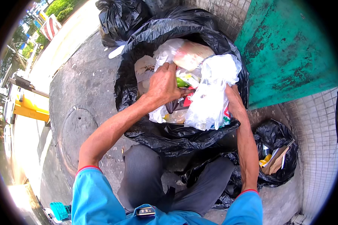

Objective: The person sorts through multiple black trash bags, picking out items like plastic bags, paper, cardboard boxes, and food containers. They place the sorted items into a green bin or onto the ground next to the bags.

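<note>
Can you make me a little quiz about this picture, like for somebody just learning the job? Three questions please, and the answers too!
1. True or false: the left hand and the right hand both reach into the big black bag.

2. Which is nearer the right hand?
A: the brown cardboard at lower right
B: the white plastic bag

3. What colour are the person's sleeves?

Key:
1. True.
2. B.
3. Blue, with red edges.

right hand (234,100) partly hidden by white plastic bag (210,99), green panel (289,48) cut off above
</note>
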Motion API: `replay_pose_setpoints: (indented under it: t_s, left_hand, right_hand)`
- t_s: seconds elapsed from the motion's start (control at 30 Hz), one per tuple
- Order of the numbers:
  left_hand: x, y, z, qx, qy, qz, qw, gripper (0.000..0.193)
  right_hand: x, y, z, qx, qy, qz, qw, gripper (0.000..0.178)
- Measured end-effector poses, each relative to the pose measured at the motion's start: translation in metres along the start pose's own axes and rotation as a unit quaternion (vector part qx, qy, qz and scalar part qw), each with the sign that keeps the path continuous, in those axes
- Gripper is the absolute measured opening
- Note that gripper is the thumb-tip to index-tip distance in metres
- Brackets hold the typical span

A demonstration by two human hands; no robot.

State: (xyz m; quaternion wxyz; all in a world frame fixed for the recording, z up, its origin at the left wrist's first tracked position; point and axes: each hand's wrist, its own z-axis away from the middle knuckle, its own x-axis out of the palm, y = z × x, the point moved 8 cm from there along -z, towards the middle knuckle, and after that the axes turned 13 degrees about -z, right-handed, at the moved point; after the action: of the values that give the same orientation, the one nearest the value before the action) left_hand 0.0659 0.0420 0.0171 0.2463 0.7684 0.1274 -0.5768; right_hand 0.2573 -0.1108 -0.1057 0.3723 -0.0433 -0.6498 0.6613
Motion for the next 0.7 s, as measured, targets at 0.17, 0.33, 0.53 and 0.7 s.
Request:
replay_pose_setpoints:
  t_s: [0.17, 0.33, 0.53, 0.7]
  left_hand:
    - [0.005, 0.05, 0.01, 0.087, 0.102, -0.079, 0.988, 0.064]
    - [0.024, 0.12, 0.004, 0.154, 0.131, -0.102, 0.974, 0.059]
    - [0.042, 0.096, -0.001, 0.117, 0.123, -0.067, 0.983, 0.057]
    - [0.04, 0.081, -0.003, 0.097, 0.154, -0.013, 0.983, 0.056]
  right_hand:
    - [0.025, -0.01, 0.005, 0.011, -0.058, -0.07, 0.996, 0.089]
    - [-0.036, -0.012, -0.022, -0.101, -0.048, 0.058, 0.992, 0.046]
    - [-0.023, 0.006, -0.02, -0.031, -0.006, 0.047, 0.998, 0.038]
    - [-0.016, 0.002, -0.017, 0.051, 0.008, 0.029, 0.998, 0.064]
